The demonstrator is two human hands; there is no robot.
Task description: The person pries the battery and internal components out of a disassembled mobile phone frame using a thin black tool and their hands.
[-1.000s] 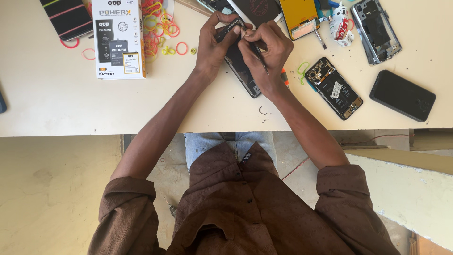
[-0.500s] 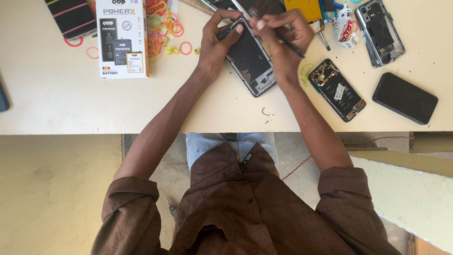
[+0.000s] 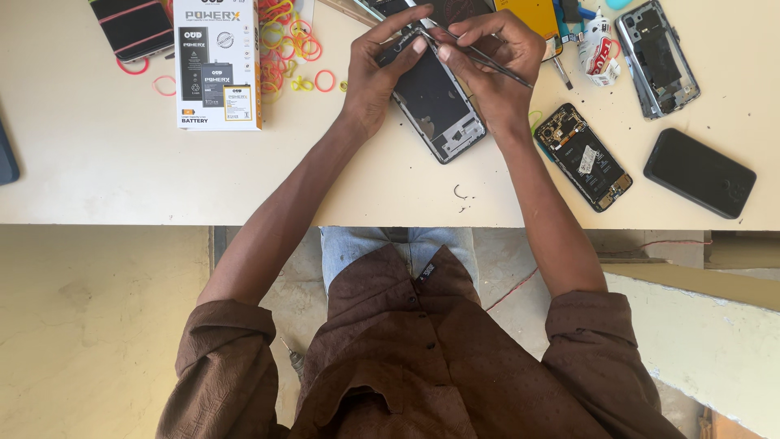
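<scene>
An opened phone (image 3: 439, 102) with its back cover off lies on the pale table (image 3: 106, 179), tilted. My left hand (image 3: 375, 77) grips the phone's upper left edge, thumb and fingers around its top corner. My right hand (image 3: 496, 61) holds thin metal tweezers (image 3: 487, 63), whose tip meets the phone's top end beside my left fingertips. The shaft points out to the right past my knuckles. The phone's top end is hidden under both hands.
A white battery box (image 3: 218, 65) lies at the left beside several coloured rubber bands (image 3: 284, 45). Another opened phone (image 3: 583, 156), a black phone (image 3: 699, 172), a grey phone frame (image 3: 656, 55), a small glue tube (image 3: 600, 50) and a yellow part (image 3: 532, 16) lie to the right.
Both hands separated slightly and uncovered the phone's lower body. The right hand shifted right and turned the tweezers so the tip points left at the phone's top.
</scene>
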